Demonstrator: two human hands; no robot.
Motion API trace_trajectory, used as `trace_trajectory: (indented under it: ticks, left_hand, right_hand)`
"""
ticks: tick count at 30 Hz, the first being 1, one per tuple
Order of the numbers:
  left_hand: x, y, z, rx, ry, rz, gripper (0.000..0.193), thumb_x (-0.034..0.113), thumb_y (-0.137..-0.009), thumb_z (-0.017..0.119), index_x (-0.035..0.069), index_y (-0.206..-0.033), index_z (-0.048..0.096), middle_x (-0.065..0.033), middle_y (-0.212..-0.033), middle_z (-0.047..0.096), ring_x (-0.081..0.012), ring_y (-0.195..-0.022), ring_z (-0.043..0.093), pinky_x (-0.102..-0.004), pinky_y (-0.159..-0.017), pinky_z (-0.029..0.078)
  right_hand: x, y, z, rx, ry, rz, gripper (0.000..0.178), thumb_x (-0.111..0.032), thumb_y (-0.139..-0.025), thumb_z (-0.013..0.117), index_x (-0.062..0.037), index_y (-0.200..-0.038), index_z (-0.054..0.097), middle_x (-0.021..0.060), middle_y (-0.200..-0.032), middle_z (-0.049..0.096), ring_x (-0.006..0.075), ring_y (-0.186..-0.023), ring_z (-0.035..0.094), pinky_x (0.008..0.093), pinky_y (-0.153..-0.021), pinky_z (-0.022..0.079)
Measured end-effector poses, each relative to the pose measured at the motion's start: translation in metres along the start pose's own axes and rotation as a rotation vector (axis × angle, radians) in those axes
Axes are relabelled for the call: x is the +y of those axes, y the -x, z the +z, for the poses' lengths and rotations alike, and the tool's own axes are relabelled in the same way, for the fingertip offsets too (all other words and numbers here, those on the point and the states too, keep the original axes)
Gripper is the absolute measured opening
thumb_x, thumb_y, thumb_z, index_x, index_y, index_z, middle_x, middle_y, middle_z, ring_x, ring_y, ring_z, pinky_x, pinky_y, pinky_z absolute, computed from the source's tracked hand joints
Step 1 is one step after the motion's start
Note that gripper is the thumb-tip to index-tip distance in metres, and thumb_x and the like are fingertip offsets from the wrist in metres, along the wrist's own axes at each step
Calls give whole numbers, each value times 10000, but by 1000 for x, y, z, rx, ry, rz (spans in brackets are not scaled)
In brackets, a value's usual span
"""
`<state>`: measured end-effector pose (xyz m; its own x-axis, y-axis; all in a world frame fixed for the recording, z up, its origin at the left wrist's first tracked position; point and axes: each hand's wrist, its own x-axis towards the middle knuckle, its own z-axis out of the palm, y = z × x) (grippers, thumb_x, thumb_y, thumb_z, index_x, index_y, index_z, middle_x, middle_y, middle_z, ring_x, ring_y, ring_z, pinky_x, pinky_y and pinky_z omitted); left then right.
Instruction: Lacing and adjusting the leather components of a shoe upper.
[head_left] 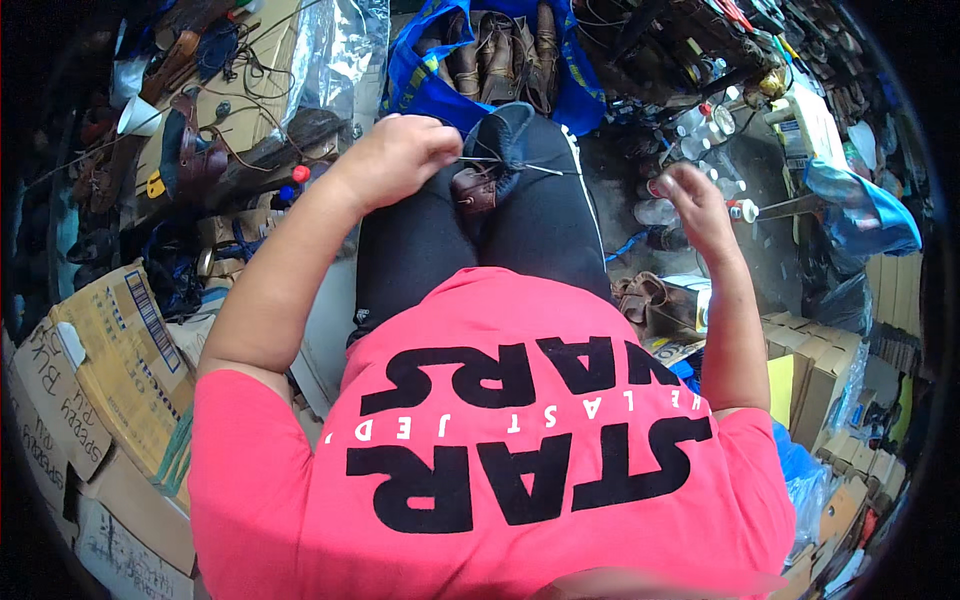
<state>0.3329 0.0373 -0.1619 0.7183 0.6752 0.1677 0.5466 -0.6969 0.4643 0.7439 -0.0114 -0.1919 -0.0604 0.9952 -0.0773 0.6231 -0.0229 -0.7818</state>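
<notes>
A shoe [475, 190] with brown leather and a dark blue lining sits gripped between my black-trousered thighs, its opening facing up. Pale thread [545, 169] crosses it and sticks out on both sides. My left hand [405, 155] is closed just left of the shoe, its fingertips pinched on the thread's near end. Out to the right, well apart from the shoe, my right hand [697, 208] is raised with thumb and fingers pressed together. Whatever lies in that pinch is too small to make out.
Beyond my knees stands a blue bag [585, 95] full of brown shoes [497, 60]. Plastic bottles [655, 212] lie on the floor at right. Cardboard boxes [130, 350] are stacked at left, with more cartons [815, 375] at right. Another brown shoe [642, 300] lies by my right thigh.
</notes>
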Motion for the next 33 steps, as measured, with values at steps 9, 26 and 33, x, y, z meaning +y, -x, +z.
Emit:
trace_trajectory:
  ticks: [9,26,33]
  left_hand:
    - [12,-12,3,-13,-100,-50,77,47,-779,604,41,-855,613,-143,-832,627,-337,-856,610,-419,-753,487]
    - [-38,29,-9,-112,-174,-181,69,38,-749,547,41,-814,524,-197,-760,568,-385,-764,585,-440,-659,462]
    - [-51,120,-88,485,750,-569,118,163,-877,640,48,-856,657,-4,-794,588,-78,-743,520,-222,-714,422]
  right_hand:
    - [-132,-18,64,-208,684,-561,226,-303,-847,613,-80,-820,643,109,-814,653,289,-810,633,416,-772,426]
    - [-74,-30,74,-285,701,-562,126,-84,-788,514,-132,-896,556,66,-781,665,277,-801,634,420,-772,390]
    - [-3,-25,4,-78,-523,163,134,-195,-861,655,-69,-902,635,8,-771,613,116,-665,562,300,-767,485]
